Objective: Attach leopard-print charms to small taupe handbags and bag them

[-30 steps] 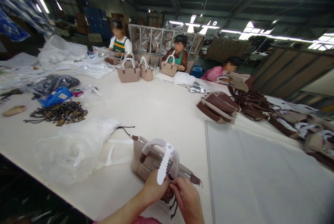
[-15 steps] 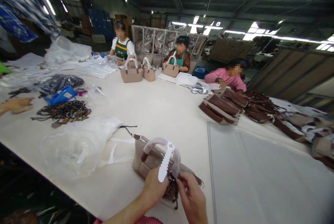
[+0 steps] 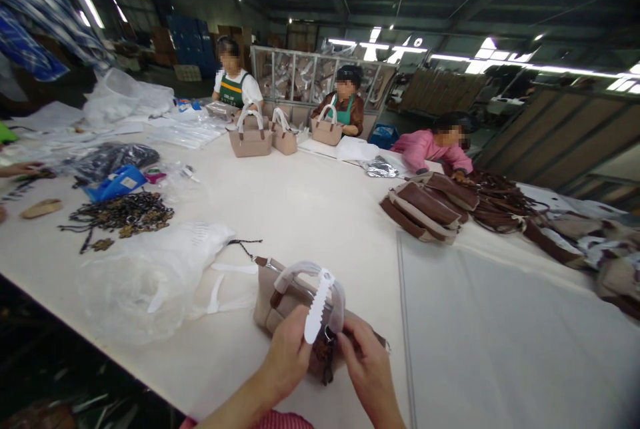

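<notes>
A taupe handbag [image 3: 268,297] with brown trim rests on the table in front of me, its handles wrapped in pale film. A white serrated strip [image 3: 316,316] hangs from the wrapped handle. Below the handle's near end dangles a dark brown-and-black charm [image 3: 324,353] with a metal ring. My left hand [image 3: 286,357] is closed at the charm's left side, its fingertips partly hidden by the strip. Thumb and forefinger of my right hand [image 3: 369,364] pinch together beside the ring at the handle's base. What exactly lies between those fingertips is hard to see.
Left of the bag lie a clear plastic bag [image 3: 150,289], a heap of dark charms [image 3: 131,210] and a blue tape dispenser [image 3: 117,182]. Brown-and-taupe bags [image 3: 425,206] are stacked at right beside a grey mat [image 3: 500,329]. Several co-workers sit across the table.
The charm and its cords have shifted slightly up against the bag, with both my hands staying close. At far left, a co-worker's hand has drawn back, leaving a tan piece on the table.
</notes>
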`<state>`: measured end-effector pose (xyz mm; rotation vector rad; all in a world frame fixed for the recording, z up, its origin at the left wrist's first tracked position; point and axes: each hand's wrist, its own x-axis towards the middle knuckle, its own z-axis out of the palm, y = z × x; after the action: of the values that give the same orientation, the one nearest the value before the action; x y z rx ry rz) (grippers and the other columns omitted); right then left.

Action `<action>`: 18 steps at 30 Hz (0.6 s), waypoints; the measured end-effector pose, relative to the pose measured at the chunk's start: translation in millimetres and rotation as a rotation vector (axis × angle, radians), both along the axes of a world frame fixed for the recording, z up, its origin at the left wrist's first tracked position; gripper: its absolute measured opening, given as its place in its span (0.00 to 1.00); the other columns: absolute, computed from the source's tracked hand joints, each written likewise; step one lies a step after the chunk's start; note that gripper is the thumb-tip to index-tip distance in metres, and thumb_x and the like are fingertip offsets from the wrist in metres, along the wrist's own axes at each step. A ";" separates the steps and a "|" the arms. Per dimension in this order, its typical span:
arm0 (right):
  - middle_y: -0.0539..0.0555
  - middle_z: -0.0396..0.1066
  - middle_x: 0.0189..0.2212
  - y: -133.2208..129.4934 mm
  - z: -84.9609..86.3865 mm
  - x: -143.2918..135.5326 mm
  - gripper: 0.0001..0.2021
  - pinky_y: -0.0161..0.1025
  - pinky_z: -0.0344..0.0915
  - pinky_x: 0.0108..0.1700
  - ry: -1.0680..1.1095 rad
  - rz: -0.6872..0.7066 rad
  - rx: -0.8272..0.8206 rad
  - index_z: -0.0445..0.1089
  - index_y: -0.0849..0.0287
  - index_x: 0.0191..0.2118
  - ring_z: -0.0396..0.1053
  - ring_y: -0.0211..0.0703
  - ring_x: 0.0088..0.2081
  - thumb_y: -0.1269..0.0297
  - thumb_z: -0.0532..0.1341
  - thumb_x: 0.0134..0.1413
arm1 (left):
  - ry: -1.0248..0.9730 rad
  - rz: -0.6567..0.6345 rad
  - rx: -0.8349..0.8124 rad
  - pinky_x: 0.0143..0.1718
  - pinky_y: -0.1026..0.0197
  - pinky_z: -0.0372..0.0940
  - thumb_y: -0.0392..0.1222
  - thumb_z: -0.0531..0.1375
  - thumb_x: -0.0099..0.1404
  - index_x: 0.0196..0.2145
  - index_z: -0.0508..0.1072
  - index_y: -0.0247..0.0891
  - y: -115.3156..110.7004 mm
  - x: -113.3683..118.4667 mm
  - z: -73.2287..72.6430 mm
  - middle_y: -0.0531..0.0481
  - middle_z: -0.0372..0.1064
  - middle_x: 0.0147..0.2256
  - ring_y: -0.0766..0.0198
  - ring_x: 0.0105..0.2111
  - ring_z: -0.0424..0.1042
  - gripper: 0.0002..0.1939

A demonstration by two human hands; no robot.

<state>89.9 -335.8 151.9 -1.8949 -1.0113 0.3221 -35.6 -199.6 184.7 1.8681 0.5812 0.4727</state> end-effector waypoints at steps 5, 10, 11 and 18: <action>0.56 0.74 0.45 -3.4 -0.8 1.0 0.10 0.41 0.71 0.46 0.022 0.044 -0.001 0.72 0.53 0.44 0.72 0.47 0.46 0.66 0.57 0.59 | -0.008 0.063 -0.767 0.19 0.66 0.51 0.54 0.58 0.58 0.33 0.66 0.37 -5.5 4.3 -13.9 0.52 0.68 0.25 0.69 0.19 0.61 0.16; 0.57 0.73 0.47 -3.6 -0.5 -2.1 0.11 0.40 0.71 0.44 0.022 0.059 0.009 0.73 0.52 0.45 0.72 0.48 0.47 0.66 0.57 0.59 | 0.024 0.173 -0.915 0.14 0.69 0.45 0.53 0.61 0.52 0.28 0.65 0.37 -17.7 10.0 -26.4 0.55 0.67 0.21 0.73 0.14 0.58 0.16; 0.57 0.73 0.47 -2.9 -0.2 -2.7 0.11 0.40 0.71 0.44 0.035 0.060 0.014 0.73 0.52 0.45 0.71 0.48 0.47 0.65 0.57 0.59 | 0.041 0.174 -0.881 0.14 0.69 0.44 0.52 0.60 0.53 0.27 0.65 0.37 -19.1 11.7 -27.0 0.58 0.63 0.18 0.74 0.13 0.56 0.15; 0.51 0.76 0.36 1.7 -1.1 -4.4 0.09 0.38 0.66 0.43 0.228 0.004 -0.052 0.73 0.52 0.40 0.72 0.46 0.39 0.57 0.57 0.60 | 0.100 0.260 -0.782 0.16 0.69 0.47 0.39 0.58 0.53 0.30 0.66 0.37 -25.0 23.8 -26.2 0.59 0.63 0.18 0.72 0.15 0.56 0.05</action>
<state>85.5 -334.0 150.8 -1.8537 -0.8612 0.5583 -11.9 -224.6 158.4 1.0779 0.9258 0.2590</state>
